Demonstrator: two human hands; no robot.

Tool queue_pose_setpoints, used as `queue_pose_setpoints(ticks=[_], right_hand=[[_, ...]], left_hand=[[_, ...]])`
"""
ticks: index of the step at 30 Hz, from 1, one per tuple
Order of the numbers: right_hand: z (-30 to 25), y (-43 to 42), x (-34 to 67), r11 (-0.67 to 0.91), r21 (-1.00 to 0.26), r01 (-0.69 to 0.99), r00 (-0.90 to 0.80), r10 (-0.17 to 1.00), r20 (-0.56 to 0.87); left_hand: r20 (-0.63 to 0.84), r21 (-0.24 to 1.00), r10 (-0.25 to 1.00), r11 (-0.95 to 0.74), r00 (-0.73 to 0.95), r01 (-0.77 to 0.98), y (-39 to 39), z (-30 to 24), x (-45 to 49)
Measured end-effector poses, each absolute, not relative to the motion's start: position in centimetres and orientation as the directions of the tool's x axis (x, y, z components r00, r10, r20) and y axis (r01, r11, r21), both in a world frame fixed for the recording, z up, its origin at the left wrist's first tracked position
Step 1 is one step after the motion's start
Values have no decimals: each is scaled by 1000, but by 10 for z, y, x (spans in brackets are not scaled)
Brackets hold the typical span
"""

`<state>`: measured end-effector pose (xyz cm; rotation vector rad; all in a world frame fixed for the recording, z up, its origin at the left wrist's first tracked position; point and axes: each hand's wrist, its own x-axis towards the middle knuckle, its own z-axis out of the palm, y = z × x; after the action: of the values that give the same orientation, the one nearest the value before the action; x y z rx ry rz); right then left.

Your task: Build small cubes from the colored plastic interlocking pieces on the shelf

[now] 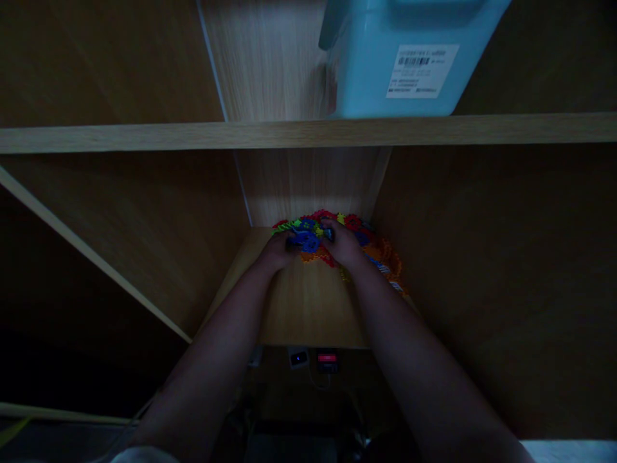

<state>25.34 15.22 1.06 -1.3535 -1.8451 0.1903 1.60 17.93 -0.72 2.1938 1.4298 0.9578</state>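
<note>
Both my arms reach deep into a lower cabinet compartment, to a heap of brightly coloured plastic pieces (353, 222) with toothed edges, in red, yellow, green, blue and orange. My left hand (279, 250) is at the left front of the heap, its fingers closed around the edge of a blue plastic piece (305, 241). On the other side of that piece, my right hand (345, 245) has its fingers curled in over a small dark item, too dim to name. Orange pieces (385, 254) lie to the right of my right hand, along the side wall.
A wooden shelf edge (289, 136) crosses above my hands, and a light blue bin (371, 83) with a barcode label stands on it. Wooden panels close in on both sides. Below the compartment floor (308, 315) sit a small device with a red display (328, 359) and a white device (299, 358).
</note>
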Motion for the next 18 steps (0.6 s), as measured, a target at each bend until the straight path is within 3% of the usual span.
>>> queue_pose_setpoints(ticks=[6, 11, 18], right_hand=[[15, 153, 258, 337, -691, 640, 87, 862, 500], [13, 157, 263, 316, -715, 623, 169, 839, 517], [0, 167, 264, 413, -696, 588, 140, 795, 590]], left_hand=[[395, 589, 898, -409, 193, 697, 184, -6, 13], [419, 579, 896, -390, 149, 716, 178, 0, 14], [493, 553, 862, -415, 118, 722, 167, 11, 19]])
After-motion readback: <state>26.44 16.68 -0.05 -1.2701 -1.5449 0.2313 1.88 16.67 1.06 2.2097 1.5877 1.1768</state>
